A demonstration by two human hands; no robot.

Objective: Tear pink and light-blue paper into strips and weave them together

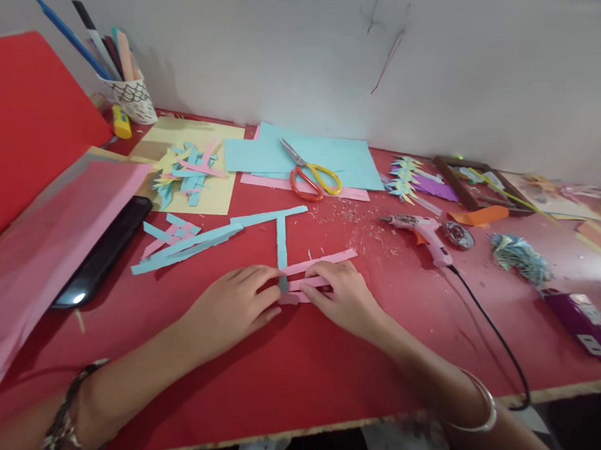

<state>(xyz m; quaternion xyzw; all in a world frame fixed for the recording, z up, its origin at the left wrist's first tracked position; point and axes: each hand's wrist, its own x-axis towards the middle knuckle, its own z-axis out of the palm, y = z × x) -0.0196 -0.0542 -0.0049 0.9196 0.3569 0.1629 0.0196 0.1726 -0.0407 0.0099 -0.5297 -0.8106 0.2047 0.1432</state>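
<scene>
Several pink paper strips (321,262) lie side by side across the lower end of an upright blue paper strip (281,241) on the red table. My left hand (249,296) is closed at the left ends of these strips, its fingertips holding them where pink and blue cross. With thumb and fingers closed, my right hand (344,294) pinches the middle pink strip a little further right. Another blue strip (268,215) lies crosswise above. Left of it are more blue strips (188,246) and a small woven pink-and-blue piece (174,234).
Scissors (308,172) rest on blue sheets (357,161) near the wall. At right are a pink glue gun (423,235) with its black cord and a purple power strip (580,323). Pink sheets (52,239) partly cover a black phone (104,262) at left; a pen cup (133,99) stands behind.
</scene>
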